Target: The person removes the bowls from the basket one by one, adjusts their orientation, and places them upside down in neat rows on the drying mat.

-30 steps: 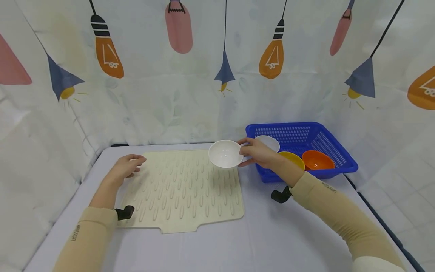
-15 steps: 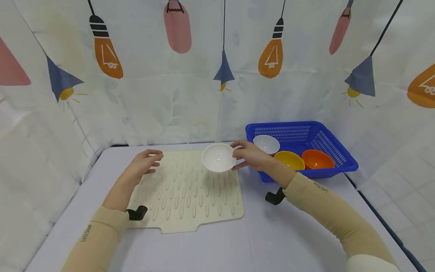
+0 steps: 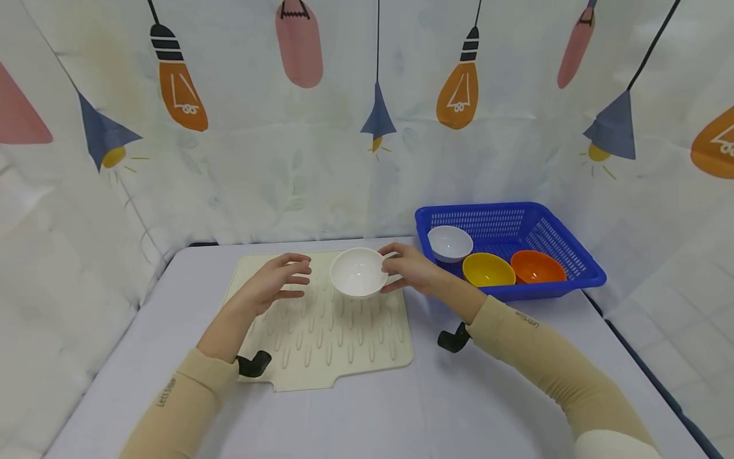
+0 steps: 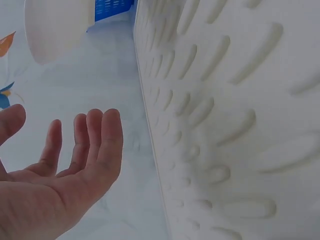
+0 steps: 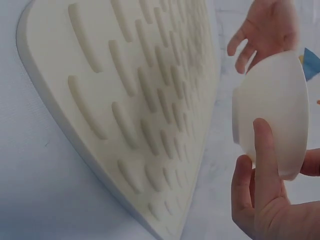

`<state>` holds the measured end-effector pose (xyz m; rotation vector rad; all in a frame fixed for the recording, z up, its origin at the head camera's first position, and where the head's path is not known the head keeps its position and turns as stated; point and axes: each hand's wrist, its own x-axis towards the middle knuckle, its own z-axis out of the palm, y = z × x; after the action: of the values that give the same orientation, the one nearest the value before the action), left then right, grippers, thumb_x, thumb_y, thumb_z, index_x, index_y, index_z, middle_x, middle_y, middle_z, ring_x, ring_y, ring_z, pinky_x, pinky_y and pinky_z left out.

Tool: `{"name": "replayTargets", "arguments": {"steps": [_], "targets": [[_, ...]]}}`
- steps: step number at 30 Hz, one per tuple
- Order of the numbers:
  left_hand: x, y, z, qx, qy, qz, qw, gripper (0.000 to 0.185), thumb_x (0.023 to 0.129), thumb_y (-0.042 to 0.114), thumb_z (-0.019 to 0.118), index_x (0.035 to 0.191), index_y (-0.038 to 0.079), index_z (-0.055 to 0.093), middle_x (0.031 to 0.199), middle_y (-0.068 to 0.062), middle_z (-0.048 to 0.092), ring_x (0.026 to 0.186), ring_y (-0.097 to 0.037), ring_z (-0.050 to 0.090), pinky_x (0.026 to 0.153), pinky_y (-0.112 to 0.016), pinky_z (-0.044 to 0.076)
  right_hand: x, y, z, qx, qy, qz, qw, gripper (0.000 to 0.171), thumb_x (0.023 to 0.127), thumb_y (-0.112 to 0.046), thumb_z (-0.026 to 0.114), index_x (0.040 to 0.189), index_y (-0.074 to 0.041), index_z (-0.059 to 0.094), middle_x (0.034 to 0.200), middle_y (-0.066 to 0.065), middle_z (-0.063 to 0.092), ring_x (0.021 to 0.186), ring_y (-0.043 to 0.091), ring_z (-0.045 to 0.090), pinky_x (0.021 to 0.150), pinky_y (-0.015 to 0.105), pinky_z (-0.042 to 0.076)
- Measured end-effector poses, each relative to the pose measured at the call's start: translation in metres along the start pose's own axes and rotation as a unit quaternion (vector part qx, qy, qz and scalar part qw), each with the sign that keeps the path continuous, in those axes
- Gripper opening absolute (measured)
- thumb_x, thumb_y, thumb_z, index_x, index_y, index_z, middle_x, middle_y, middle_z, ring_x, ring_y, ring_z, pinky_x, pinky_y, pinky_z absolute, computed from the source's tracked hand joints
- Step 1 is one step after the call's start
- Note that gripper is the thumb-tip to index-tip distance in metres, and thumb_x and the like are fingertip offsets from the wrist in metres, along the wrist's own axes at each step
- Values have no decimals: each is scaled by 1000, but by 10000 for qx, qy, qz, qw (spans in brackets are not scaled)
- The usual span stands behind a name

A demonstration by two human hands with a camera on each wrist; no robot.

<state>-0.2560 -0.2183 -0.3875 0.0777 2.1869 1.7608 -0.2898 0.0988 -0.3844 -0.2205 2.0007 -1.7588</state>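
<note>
Head view, right hand: the right hand point(image 3: 408, 269) holds the white bowl point(image 3: 358, 272) by its right rim, thumb on the far edge and fingers under the near side.
Head view, bowl: it is upright, mouth up, above the far right part of the cream drying mat point(image 3: 321, 331); whether it touches the mat cannot be told.
Head view, left hand: the left hand point(image 3: 275, 284) hangs over the far left part of the mat with fingers spread and loosely bent, near the bowl's left side but apart from it, holding nothing.
Head view, basket: a blue basket point(image 3: 573, 268) stands on the counter point(image 3: 401, 408) just right of the mat, with a small white bowl point(image 3: 450, 243), a yellow bowl point(image 3: 488, 269) and an orange bowl point(image 3: 537, 266) inside.
Head view, surroundings: a curtain printed with lamps point(image 3: 344, 159) closes off the back and sides.

Left wrist view, left hand: the left hand point(image 4: 60, 165) shows an open palm, fingers straight and close together, nothing in it.
Left wrist view, mat: the ribbed mat point(image 4: 235, 115) fills the right side; the bowl point(image 4: 55, 27) shows at the upper left, clear of the fingers.

Right wrist view, right hand: the fingers point(image 5: 265, 155) curl round the bowl point(image 5: 275, 110), pinching its wall.
Right wrist view, left hand: the left hand point(image 5: 265, 27) is beyond the bowl, fingers spread, close to its far side.
Right wrist view, mat: the mat point(image 5: 135, 100) lies on the counter point(image 5: 40, 200).
</note>
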Motion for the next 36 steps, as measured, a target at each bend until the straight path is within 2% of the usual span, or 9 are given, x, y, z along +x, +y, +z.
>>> {"name": "replayTargets", "arguments": {"steps": [7, 13, 18, 22, 30, 36], "targets": [[0, -3, 20, -677, -205, 33, 9975, 60, 108, 32, 55, 153, 0, 33, 152, -29, 39, 136, -47, 45, 97, -49, 54, 2, 7, 5, 189, 36, 30, 9998, 51, 92, -2, 59, 141, 1, 47, 134, 24, 54, 110, 36, 61, 79, 47, 61], [0, -4, 31, -1019, -429, -30, 9939, 56, 109, 27, 53, 155, 1, 33, 147, -26, 42, 135, -49, 46, 94, -50, 56, 1, 10, 8, 258, 45, 24, 9997, 50, 91, -2, 59, 140, 2, 48, 132, 25, 55, 108, 36, 63, 79, 47, 61], [1, -8, 37, -1189, -663, -17, 9907, 50, 109, 20, 51, 153, 2, 35, 143, -24, 47, 129, -48, 52, 94, -51, 56, -1, 10, 11, 322, 77, -16, 9995, 49, 92, -1, 59, 140, 2, 48, 131, 25, 56, 107, 35, 64, 78, 46, 61], [1, -12, 39, -1332, -638, -11, 9890, 51, 109, 19, 53, 154, 3, 35, 143, -24, 47, 120, -38, 60, 95, -50, 55, -1, 11, 13, 352, 39, -6, 9994, 49, 92, -1, 58, 140, 2, 48, 130, 24, 56, 106, 34, 64, 79, 47, 61], [5, -15, 45, -1828, -1038, -28, 9776, 61, 110, 23, 50, 162, 6, 22, 152, -24, 37, 125, -39, 57, 101, -50, 51, 0, 15, 16, 445, -7, -156, 9989, 49, 90, -1, 58, 139, 3, 48, 130, 24, 55, 105, 34, 64, 79, 47, 61], [6, -16, 47, -1942, -1010, -19, 9758, 59, 112, 25, 46, 161, 3, 21, 148, -25, 40, 117, -33, 63, 99, -46, 53, 0, 17, 18, 460, -33, -135, 9988, 50, 91, -2, 58, 139, 3, 47, 132, 24, 54, 106, 34, 64, 80, 47, 61]]}}
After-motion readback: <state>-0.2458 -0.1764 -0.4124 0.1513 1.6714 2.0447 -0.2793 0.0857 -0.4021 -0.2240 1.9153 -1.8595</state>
